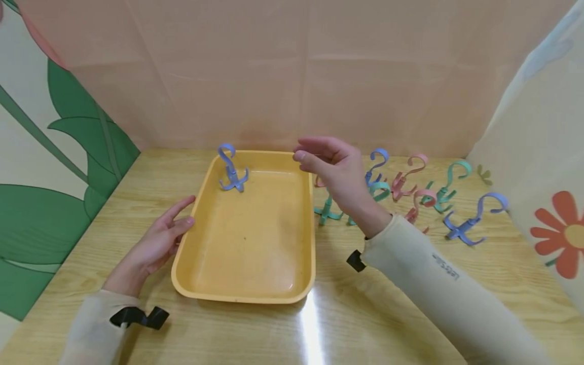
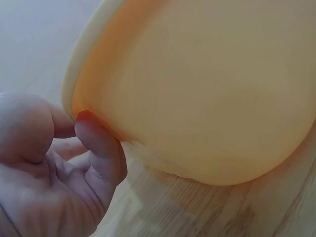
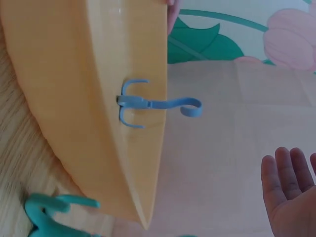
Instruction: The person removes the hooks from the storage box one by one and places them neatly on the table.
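A yellow tray [image 1: 246,243] lies on the wooden table, and a blue claw hook [image 1: 232,177] stands upright near its far left corner. My left hand [image 1: 159,241] touches the tray's left side, its fingertips against the outer wall below the rim in the left wrist view. Over the far right corner of the tray, my right hand [image 1: 342,172] is raised with loosely bent fingers and holds nothing. The right wrist view shows the same blue hook beside the tray wall, apart from the right hand [image 3: 291,197].
Right of the tray, several hooks stand or lie on the table, among them a pink hook [image 1: 400,185], a green hook [image 1: 442,197] and a blue hook [image 1: 465,228]. The right forearm partly covers some. A pinkish sheet [image 1: 274,76] hangs behind.
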Available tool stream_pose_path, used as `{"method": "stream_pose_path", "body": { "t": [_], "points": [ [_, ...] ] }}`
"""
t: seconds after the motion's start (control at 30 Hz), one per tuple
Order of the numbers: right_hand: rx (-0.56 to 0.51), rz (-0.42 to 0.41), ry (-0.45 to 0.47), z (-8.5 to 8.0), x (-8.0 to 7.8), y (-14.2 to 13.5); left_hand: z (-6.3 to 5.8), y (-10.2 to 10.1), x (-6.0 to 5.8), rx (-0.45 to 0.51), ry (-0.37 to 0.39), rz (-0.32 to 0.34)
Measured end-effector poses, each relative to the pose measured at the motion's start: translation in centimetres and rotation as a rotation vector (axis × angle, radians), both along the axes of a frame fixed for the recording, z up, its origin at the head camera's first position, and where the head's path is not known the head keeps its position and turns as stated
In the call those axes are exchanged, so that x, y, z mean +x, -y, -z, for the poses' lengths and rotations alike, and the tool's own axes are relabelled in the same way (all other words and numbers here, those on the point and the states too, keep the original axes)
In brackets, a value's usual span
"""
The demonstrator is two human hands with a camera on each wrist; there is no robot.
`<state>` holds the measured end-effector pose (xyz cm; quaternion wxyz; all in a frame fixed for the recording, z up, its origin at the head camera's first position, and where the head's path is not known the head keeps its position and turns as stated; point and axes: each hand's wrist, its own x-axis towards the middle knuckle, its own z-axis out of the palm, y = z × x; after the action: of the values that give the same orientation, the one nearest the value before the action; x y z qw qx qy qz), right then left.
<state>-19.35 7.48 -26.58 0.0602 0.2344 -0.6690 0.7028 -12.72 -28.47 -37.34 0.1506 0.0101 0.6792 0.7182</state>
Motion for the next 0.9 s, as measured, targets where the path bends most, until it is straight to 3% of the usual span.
{"method": "stream_pose_path", "body": {
  "t": [0.37,0.9],
  "points": [
    [-0.054,-0.044,0.138,1.4,-2.8,4.8,0.0,0.4,0.2,-0.036,-0.011,-0.005],
    [0.012,0.011,0.199,3.1,-5.7,9.3,0.1,0.3,-0.1,-0.066,-0.004,0.006]
  ]
}}
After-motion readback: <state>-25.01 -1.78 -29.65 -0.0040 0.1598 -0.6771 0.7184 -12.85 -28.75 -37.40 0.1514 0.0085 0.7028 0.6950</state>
